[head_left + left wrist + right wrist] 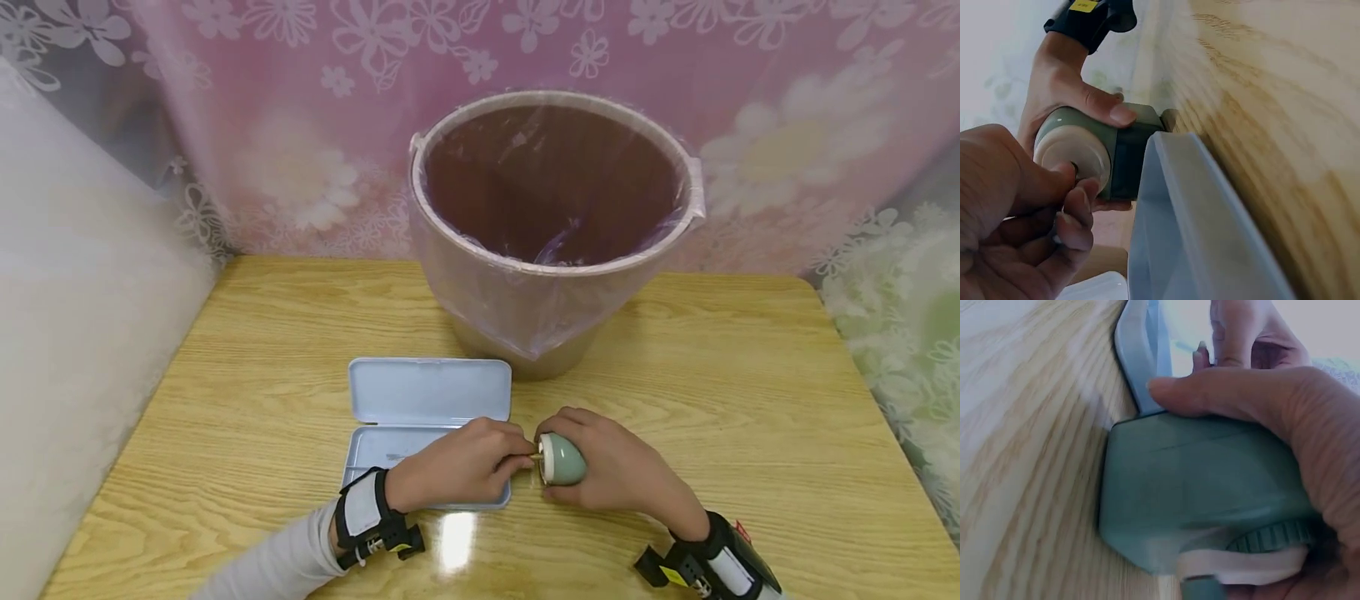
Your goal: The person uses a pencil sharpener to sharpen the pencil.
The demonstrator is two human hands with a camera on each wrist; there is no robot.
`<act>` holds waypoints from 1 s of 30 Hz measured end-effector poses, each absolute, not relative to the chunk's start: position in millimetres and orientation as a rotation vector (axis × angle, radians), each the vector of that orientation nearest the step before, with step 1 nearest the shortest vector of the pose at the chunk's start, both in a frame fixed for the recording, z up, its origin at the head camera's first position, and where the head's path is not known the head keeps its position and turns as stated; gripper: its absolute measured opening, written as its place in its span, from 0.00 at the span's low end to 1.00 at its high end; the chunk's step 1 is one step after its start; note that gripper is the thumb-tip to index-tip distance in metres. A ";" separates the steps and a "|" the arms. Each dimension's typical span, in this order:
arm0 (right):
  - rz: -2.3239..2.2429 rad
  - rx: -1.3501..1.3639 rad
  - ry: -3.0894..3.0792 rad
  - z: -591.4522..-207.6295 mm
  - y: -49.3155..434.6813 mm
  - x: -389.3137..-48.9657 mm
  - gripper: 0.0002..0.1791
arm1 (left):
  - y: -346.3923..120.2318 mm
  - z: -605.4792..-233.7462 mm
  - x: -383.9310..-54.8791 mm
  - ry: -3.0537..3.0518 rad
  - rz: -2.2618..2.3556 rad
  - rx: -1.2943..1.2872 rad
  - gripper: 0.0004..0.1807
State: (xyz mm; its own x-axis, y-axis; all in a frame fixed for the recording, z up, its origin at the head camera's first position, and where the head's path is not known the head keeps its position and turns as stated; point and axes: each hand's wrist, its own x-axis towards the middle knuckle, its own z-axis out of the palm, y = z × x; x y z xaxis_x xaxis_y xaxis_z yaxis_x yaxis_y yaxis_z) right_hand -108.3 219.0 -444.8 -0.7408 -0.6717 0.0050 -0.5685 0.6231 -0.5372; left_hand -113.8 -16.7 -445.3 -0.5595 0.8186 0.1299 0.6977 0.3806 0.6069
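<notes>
A green pencil sharpener (pixel 564 460) with a cream front lies on the table, its ribbed dial and cream crank (pixel 1247 565) visible in the right wrist view. My right hand (pixel 622 467) grips the sharpener's body, thumb along one side. From the left, my left hand (pixel 468 462) pinches a short, thin pencil (pixel 536 457) between thumb and index finger at the sharpener's cream front (pixel 1075 153). Most of that pencil is hidden by the fingers and the sharpener. Beneath the left hand lies an open pale blue pencil case (pixel 431 390), lid folded back.
A large bucket (pixel 517 308) lined with a clear plastic bag stands behind the case and sharpener. The wooden table (pixel 262 350) meets a pink flowered curtain (pixel 300 125) at the back and a white cloth (pixel 90 275) on the left.
</notes>
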 end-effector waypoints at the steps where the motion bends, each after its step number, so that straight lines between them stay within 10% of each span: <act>1: -0.761 -1.023 2.657 -444.3 217.9 -107.8 0.27 | -15.7 -445.8 -112.6 2.463 0.935 1.360 0.09; 30: -0.673 -1.082 2.930 -456.4 207.8 -102.0 0.26 | -18.2 -441.8 -111.5 2.606 0.681 1.386 0.14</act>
